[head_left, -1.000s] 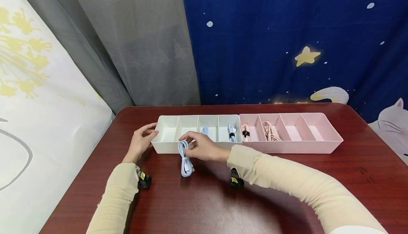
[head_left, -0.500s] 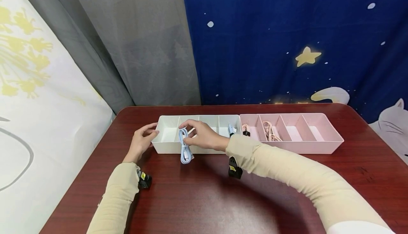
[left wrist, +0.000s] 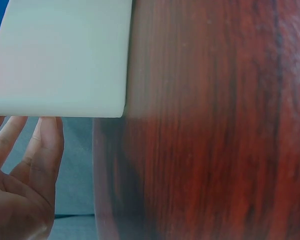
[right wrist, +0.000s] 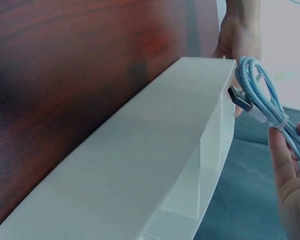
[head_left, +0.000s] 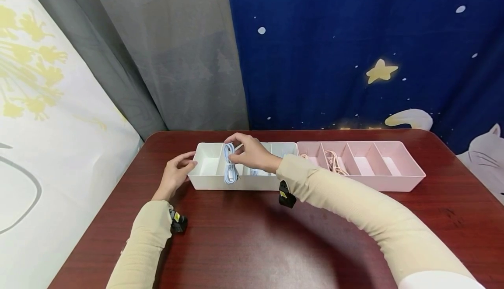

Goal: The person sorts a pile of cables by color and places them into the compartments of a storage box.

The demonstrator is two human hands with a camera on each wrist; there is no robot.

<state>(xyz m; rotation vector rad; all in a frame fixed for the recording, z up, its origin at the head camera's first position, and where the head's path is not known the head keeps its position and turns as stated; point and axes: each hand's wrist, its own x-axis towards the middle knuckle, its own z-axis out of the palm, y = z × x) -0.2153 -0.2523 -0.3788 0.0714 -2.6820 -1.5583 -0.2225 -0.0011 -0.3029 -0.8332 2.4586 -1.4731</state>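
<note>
My right hand [head_left: 253,152] pinches a light-blue USB cable [head_left: 230,166], coiled and bound with a small pale tie. The bundle hangs over the second compartment from the left of a white divided box [head_left: 236,185]. In the right wrist view, thumb and fingertips hold the cable [right wrist: 262,97] at its tie, and a metal USB plug [right wrist: 240,99] sticks out. At the box's left end, my left hand [head_left: 174,175] touches the end wall with fairly straight fingers. Another blue cable [head_left: 254,172] shows in the third compartment, partly hidden by my right hand.
A pink divided box [head_left: 378,183] stands end to end with the white one. Pinkish cables [head_left: 334,163] lie in its left compartments. Both boxes sit near the back of a reddish-brown table [head_left: 236,241], with curtains [head_left: 197,61] behind.
My right hand has risen and moved away from me, carrying the blue cable from in front of the white box to above its second compartment. My left hand stays at the box end.
</note>
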